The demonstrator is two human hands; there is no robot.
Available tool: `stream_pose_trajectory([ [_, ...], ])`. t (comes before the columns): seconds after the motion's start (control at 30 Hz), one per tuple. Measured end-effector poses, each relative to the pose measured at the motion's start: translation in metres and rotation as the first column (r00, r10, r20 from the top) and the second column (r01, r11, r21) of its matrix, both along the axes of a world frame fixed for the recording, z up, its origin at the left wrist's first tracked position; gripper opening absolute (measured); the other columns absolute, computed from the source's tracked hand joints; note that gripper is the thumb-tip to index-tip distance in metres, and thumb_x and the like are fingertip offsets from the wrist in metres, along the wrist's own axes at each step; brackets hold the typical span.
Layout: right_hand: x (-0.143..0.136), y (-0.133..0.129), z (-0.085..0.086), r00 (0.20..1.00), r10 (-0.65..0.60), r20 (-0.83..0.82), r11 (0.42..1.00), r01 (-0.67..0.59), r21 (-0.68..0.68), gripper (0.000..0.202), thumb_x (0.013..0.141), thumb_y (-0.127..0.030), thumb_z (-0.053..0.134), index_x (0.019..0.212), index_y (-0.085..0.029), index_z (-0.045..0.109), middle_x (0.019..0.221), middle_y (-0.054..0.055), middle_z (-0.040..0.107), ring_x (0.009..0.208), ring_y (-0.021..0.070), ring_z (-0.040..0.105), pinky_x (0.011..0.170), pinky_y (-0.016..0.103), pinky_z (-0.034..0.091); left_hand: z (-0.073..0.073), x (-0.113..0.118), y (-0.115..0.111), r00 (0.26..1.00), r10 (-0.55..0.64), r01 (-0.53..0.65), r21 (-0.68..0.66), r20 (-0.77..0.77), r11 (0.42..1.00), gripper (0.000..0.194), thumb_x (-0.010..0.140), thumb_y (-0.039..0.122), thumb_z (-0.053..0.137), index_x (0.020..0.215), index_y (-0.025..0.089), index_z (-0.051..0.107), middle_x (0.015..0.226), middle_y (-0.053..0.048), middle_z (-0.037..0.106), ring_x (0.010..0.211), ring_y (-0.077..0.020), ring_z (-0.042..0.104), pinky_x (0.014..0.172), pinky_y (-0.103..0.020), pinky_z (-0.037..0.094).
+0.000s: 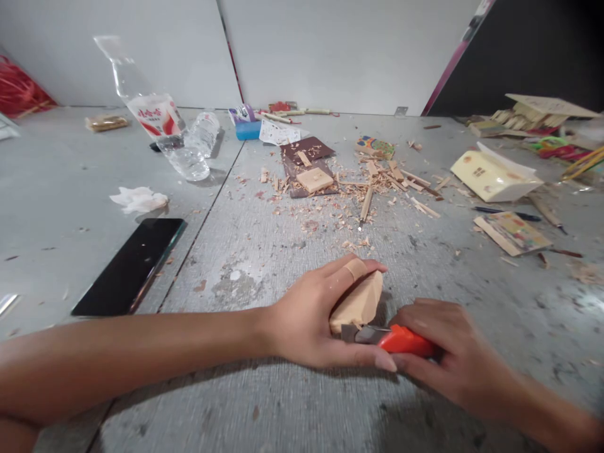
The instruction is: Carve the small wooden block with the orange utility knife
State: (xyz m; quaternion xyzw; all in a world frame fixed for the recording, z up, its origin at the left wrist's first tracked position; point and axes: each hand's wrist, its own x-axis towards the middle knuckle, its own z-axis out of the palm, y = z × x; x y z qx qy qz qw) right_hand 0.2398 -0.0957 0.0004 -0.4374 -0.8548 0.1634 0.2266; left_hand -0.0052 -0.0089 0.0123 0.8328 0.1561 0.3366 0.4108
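Observation:
A pale, faceted piece of wood (pixel 361 301) rests near the middle front of the grey table (pixel 245 396). My left hand (pixel 321 314) is wrapped round it, fingers along the far side and thumb stretched along the near side; a tan bandage circles one finger. From the right, my right hand (pixel 448 346) grips the orange handle of a cutting tool (pixel 408 340). The tool's dark metal end meets the lower edge of the wood, between my left thumb and palm. My right thumb tip is close beside my left thumb tip.
A black phone (pixel 132 267), crumpled tissue (pixel 139 200) and clear bottle (pixel 158 119) lie or stand at left. Wood shavings (pixel 349 189) and a thin carving tool (pixel 366 204) are beyond my hands. At right are a tissue pack (pixel 493 176) and a patterned block (pixel 512 231).

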Motion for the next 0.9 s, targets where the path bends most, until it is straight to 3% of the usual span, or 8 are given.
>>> stream_pose_trajectory([
  [0.27, -0.0037, -0.0013, 0.0039, 1.000, 0.005, 0.016, 1.000, -0.005, 0.026, 0.043, 0.109, -0.050, 0.054, 0.079, -0.020, 0.058, 0.065, -0.002, 0.057, 0.059, 0.0152, 0.052, 0.060, 0.029, 0.032, -0.0021, -0.0011, -0.0002, 0.999, -0.008, 0.009, 0.023, -0.031, 1.000, 0.090, 0.079, 0.057, 0.088, 0.146, 0.015, 0.045, 0.121, -0.015, 0.067, 0.100, -0.0273, 0.068, 0.082, -0.039, 0.055],
  [0.5, -0.0053, 0.0020, 0.0045, 1.000, -0.017, -0.021, 0.998, 0.019, 0.065, 0.038, 0.109, -0.047, 0.054, 0.083, -0.020, 0.059, 0.066, -0.001, 0.060, 0.059, 0.0154, 0.053, 0.060, 0.030, 0.033, -0.0027, -0.0003, -0.0019, 1.000, 0.011, -0.011, -0.006, -0.022, 1.000, 0.089, 0.082, 0.054, 0.088, 0.149, 0.016, 0.044, 0.126, -0.016, 0.065, 0.112, -0.0289, 0.066, 0.095, -0.041, 0.055],
  [0.7, -0.0035, 0.0022, 0.0034, 0.999, -0.035, -0.018, 0.995, 0.036, 0.091, 0.037, 0.110, -0.047, 0.054, 0.083, -0.021, 0.058, 0.067, -0.001, 0.060, 0.061, 0.0164, 0.054, 0.061, 0.031, 0.032, -0.0011, 0.0004, -0.0040, 0.999, 0.051, -0.051, -0.039, -0.016, 0.998, 0.087, 0.081, 0.055, 0.088, 0.148, 0.016, 0.048, 0.115, -0.012, 0.067, 0.102, -0.0260, 0.067, 0.087, -0.038, 0.056],
  [0.9, -0.0047, 0.0027, 0.0065, 0.999, -0.030, -0.012, 0.993, 0.031, 0.118, 0.037, 0.111, -0.046, 0.052, 0.083, -0.021, 0.057, 0.066, -0.002, 0.059, 0.058, 0.0157, 0.053, 0.059, 0.031, 0.031, -0.0026, 0.0015, -0.0044, 0.996, 0.093, -0.092, -0.051, 0.010, 0.994, 0.089, 0.076, 0.054, 0.092, 0.145, 0.014, 0.052, 0.118, -0.013, 0.069, 0.101, -0.0249, 0.067, 0.086, -0.036, 0.055],
])
